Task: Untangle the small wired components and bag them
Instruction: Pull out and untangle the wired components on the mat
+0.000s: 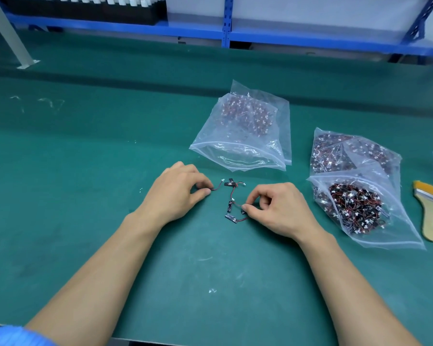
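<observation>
Table (85,171): matt green mat, smooth, scuffed with pale marks. Bags (235,156): thin clear plastic, glossy, crinkled. Components (231,206): matt black bodies, thin coated wires, white plastic plugs. Brush (430,221): bare pale wood handle, yellow bristles. Shelf (198,29): blue painted metal.

- A dark green mat (85,171) covers the workbench from 6 o'clock out to its far edge at 12.
- Pale scuff marks (48,103) show on the mat at 10 o'clock.
- A blue steel shelf frame (226,21) runs across the back at 12 o'clock, with a perforated upright.
- A long black tray (85,13) of white-capped pieces sits on that shelf at 11 o'clock.
- A grey slanted post (8,33) stands at 10 o'clock, its foot plate on the bench.
- A pale panel (310,11) fills the back at 1 o'clock.
- The light is even; the shadows are soft.
</observation>
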### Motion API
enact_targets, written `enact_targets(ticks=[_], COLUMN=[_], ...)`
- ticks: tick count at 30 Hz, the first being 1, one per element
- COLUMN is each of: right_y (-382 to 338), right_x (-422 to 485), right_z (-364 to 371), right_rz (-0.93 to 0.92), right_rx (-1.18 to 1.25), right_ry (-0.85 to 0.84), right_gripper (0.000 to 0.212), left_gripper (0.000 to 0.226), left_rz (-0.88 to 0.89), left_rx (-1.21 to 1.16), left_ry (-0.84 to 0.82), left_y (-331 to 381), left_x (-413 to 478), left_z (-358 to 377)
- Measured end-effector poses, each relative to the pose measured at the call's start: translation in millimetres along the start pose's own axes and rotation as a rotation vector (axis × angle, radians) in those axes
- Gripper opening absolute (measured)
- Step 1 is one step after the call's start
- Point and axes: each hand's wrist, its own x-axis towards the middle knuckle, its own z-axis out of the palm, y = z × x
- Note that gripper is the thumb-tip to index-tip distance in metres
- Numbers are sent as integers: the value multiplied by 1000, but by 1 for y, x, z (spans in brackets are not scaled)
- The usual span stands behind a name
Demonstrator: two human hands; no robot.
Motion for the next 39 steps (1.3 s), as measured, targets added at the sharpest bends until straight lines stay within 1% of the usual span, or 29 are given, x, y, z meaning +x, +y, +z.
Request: enact_targets(ticks=[4, 7, 9, 10, 11, 12, 14, 16, 18, 23, 27, 31, 33, 37, 39], right_y=[0, -1, -1, -1, -2, -2, -4, -4, -4, -4, -7, -13, -16, -22, -21], right_x=[0, -1, -1, -1, -1, -1, 0, 0, 1, 2, 2, 5, 6, 6, 5], right_z=[0, 0, -1, -1, -1, -1, 1, 1, 1, 1, 4, 8, 12, 16, 16], right_rz=[1, 1, -1, -2, -3, -6, -12, -14, -10, 14, 14, -5, -22, -45, -41], right_rx=[9, 17, 28, 33, 39, 44, 45, 36, 30, 34, 36, -2, -23, -77, -79], right_ry=[-26, -39, -37, -31, -25, -20, -13, -14, -13, 13, 49, 109, 95, 12, 6], right_gripper=[20, 21, 20, 20, 19, 18, 16, 15, 15, 11, 10, 7, 10, 9, 8], left_gripper=[4, 5, 3, 2, 8, 16, 30, 37, 37, 32, 23, 26, 26, 14, 10], left_rz=[-140, -218, -171, -96, -10, 76, 193, 230, 224, 169, 122, 83, 63, 30, 29], left_rx=[39, 58, 43, 31, 29, 41, 85, 119, 131, 98, 78, 65, 87, 88, 78], left_ry=[38, 94, 159, 186, 192, 171, 71, -21, -39, -18, -13, 68, 63, 45, 52], left_y=[-8, -7, 0, 5, 11, 17, 26, 30, 28, 19, 17, 22, 27, 31, 30], left_x=[-3, -4, -2, -1, 0, 2, 5, 8, 9, 4, 2, 6, 10, 12, 10], left_z=[-4, -5, -4, -3, -2, 1, 7, 15, 17, 12, 10, 13, 14, 17, 18])
